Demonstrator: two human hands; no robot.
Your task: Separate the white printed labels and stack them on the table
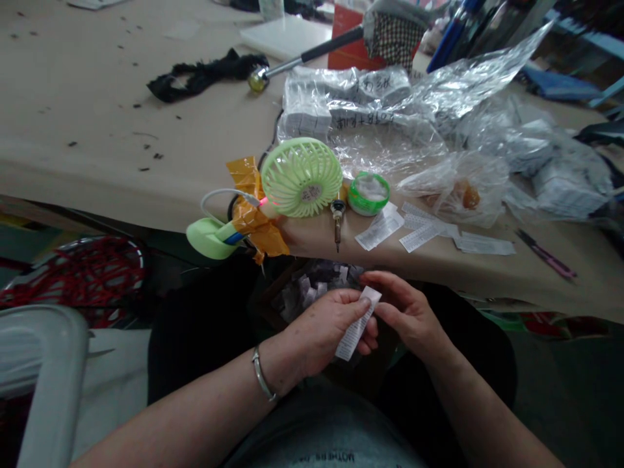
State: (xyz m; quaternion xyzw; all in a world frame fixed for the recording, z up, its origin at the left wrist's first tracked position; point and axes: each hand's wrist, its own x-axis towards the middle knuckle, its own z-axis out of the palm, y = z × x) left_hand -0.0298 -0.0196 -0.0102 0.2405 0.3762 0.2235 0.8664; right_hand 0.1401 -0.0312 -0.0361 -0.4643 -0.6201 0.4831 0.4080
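Note:
My left hand (324, 328) grips a white printed label strip (358, 333) between thumb and fingers, over my lap. The strip is tilted and its small print is too fine to read. Close by on its right, my right hand (414, 315) has its thumb and forefinger apart near the strip's upper end. Whether the thumb touches the strip I cannot tell. Beneath and beyond the hands, a container below the table edge holds a heap of small white paper pieces (312, 289). More printed strips (380, 226) lie along the table's front edge.
A green fan (302, 179) is fixed with orange tape (263, 231). Beside it are a pointed metal tool (337, 224) and a green tub (369, 195) with white filling. Plastic bags (414, 140) cover the back right. A slim pink-and-black tool (546, 255) lies right.

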